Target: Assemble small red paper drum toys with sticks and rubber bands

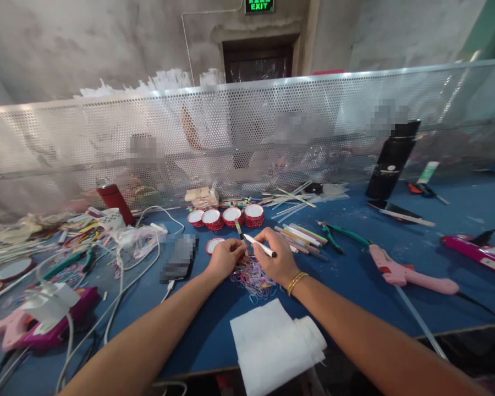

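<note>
My right hand (275, 256) is closed around a white marker (259, 245) with a black end, its other end pointing up and left. My left hand (227, 257) pinches a small dark stick with a coloured top (239, 230), held upright beside the marker's end. Below both hands lies a pile of small colourful rubber bands (256, 280). Just behind them stand several stacks of red-rimmed white discs (253, 216), and a single disc (214, 245) lies beside my left hand.
A phone (180, 257) and white cables lie left. Coloured sticks (303, 235), pliers (334, 236) and a pink glue gun (412, 275) lie right. White cloth (276, 346) sits at the front edge. A perforated metal screen (214, 143) runs behind.
</note>
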The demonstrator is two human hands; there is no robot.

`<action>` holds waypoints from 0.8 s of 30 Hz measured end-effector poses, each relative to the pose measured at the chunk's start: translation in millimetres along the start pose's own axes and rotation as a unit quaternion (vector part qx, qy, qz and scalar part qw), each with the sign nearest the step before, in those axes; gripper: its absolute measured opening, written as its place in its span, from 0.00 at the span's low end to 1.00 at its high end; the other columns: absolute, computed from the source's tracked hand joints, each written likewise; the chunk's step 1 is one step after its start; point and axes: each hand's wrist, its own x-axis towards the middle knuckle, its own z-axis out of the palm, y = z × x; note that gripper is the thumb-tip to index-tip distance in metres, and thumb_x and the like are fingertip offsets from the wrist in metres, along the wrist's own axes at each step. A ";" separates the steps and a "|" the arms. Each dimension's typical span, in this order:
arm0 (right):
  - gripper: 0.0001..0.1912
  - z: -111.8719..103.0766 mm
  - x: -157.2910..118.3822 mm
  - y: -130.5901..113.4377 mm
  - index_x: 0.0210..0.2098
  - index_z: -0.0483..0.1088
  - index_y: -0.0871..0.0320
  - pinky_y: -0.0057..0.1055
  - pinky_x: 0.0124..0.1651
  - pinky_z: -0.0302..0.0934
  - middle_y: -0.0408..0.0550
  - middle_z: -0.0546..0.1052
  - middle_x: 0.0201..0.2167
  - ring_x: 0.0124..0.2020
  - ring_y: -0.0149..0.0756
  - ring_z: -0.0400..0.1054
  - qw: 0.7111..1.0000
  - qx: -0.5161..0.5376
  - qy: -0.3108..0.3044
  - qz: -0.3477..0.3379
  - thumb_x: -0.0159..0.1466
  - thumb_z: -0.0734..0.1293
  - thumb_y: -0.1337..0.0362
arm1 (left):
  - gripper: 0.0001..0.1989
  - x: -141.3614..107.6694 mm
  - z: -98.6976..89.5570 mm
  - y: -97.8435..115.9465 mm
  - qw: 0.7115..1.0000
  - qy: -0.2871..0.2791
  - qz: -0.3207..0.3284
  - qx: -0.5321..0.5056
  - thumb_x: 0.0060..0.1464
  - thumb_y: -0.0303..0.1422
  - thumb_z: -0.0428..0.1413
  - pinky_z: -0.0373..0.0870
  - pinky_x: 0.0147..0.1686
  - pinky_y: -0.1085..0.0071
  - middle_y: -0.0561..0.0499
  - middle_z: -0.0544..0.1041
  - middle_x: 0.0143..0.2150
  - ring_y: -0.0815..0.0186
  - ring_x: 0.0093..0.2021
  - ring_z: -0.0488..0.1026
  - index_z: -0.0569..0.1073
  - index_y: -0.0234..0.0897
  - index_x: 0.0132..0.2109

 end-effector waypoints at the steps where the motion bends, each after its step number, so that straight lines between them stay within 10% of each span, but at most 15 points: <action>1: 0.04 0.1 -0.1 -0.1 0.30 0.63 0.54 0.34 0.38 0.57 0.44 0.73 0.28 0.33 0.38 0.66 1.000 0.002 -0.002 -0.003 0.62 0.62 0.65 | 0.17 -0.3 0.0 0.3 1.000 -0.001 0.002 0.001 0.39 0.44 0.66 0.65 0.23 0.74 0.54 0.74 0.21 0.69 0.21 0.70 0.72 0.35 0.27; 24: 0.04 3.4 -1.0 1.5 0.30 0.64 0.54 0.34 0.39 0.58 0.45 0.73 0.28 0.33 0.39 0.67 1.000 -0.006 -0.005 -0.010 0.62 0.62 0.65 | 0.16 -1.5 0.0 1.6 1.000 0.002 0.000 0.009 0.41 0.43 0.65 0.63 0.22 0.74 0.54 0.73 0.20 0.69 0.20 0.69 0.72 0.35 0.26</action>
